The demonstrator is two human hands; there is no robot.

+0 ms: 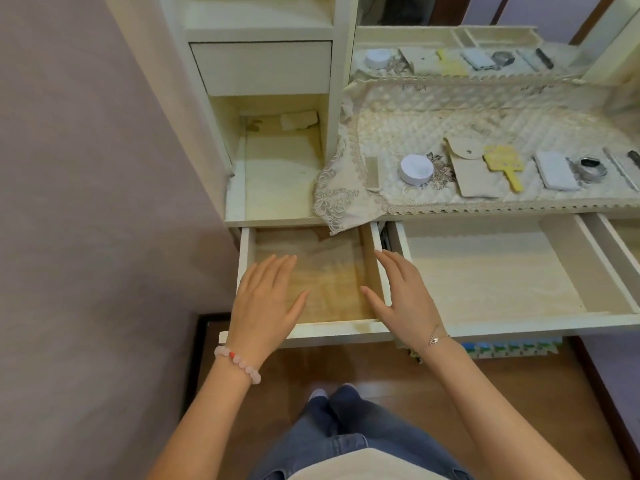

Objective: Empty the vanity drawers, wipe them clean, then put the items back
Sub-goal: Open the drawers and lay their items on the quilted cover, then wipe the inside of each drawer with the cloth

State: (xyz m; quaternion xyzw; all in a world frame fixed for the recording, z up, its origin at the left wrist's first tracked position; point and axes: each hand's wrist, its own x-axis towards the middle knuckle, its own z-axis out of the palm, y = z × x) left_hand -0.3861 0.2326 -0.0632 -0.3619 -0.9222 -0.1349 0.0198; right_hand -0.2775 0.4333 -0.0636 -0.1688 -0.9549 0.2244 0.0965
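Left grip and right grip hang released, fingers straight, over the left drawer.

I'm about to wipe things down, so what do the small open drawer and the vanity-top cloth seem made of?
Small open drawer: likely white-painted or laminated board, smooth matt walls with square edges; its floor carries a yellowed, wrinkled liner, perhaps paper. Vanity-top cloth: cream quilted fabric with diamond stitching, faint sheen, and lace trim hanging over the corner.
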